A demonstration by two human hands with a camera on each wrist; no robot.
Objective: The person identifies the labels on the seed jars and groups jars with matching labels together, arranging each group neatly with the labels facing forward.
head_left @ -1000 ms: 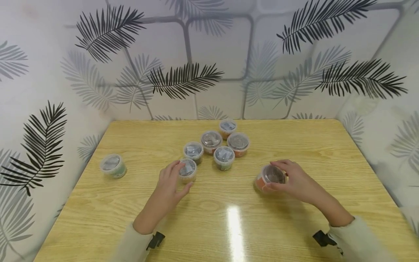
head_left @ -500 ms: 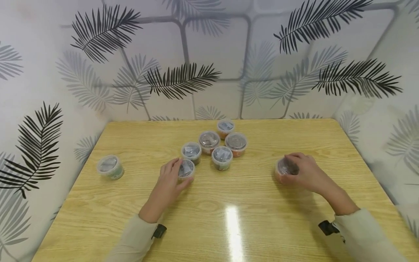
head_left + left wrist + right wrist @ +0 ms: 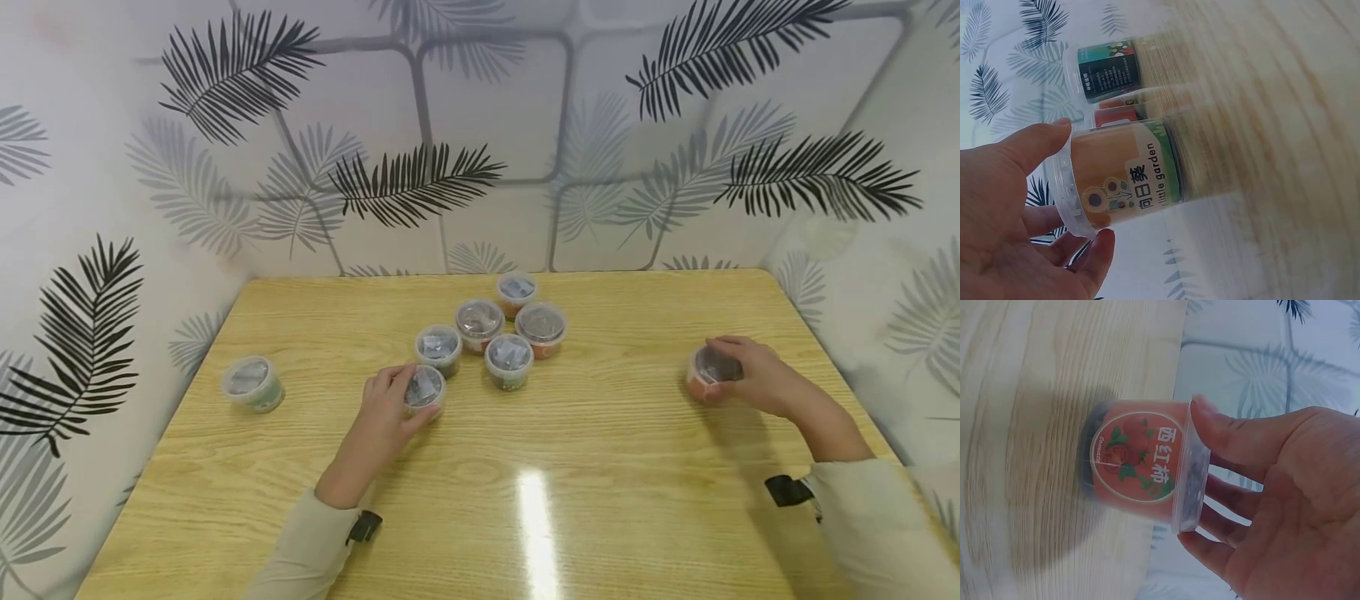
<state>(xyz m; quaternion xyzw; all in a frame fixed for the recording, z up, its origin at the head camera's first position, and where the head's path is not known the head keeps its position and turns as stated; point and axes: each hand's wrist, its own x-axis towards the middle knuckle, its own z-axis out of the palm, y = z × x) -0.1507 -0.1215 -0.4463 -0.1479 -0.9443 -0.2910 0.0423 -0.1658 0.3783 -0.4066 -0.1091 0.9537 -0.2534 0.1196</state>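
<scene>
My left hand (image 3: 378, 429) grips a small clear-lidded tub (image 3: 424, 390) by its lid rim. In the left wrist view that tub (image 3: 1125, 178) has an orange label with sunflowers and "little garden". At the table's right side, my right hand (image 3: 768, 379) holds another lidded tub (image 3: 708, 377) between thumb and fingers. Its red label (image 3: 1138, 453) with tomatoes shows in the right wrist view. Whether this tub touches the table cannot be told. Close to the left hand, a dark-labelled tub (image 3: 439, 350) stands just behind the sunflower tub.
A green-labelled tub (image 3: 508, 362), two wider tubs (image 3: 480, 323) and a small orange tub (image 3: 517, 293) cluster at the middle back of the wooden table (image 3: 600, 483). One pale green tub (image 3: 255, 385) stands apart at the left. Leaf-patterned walls (image 3: 487, 108) border the table.
My right hand has carried the tomato tub to the right, toward the table's right edge. The left hand has closed in on the sunflower tub's lid, which stays in place.
</scene>
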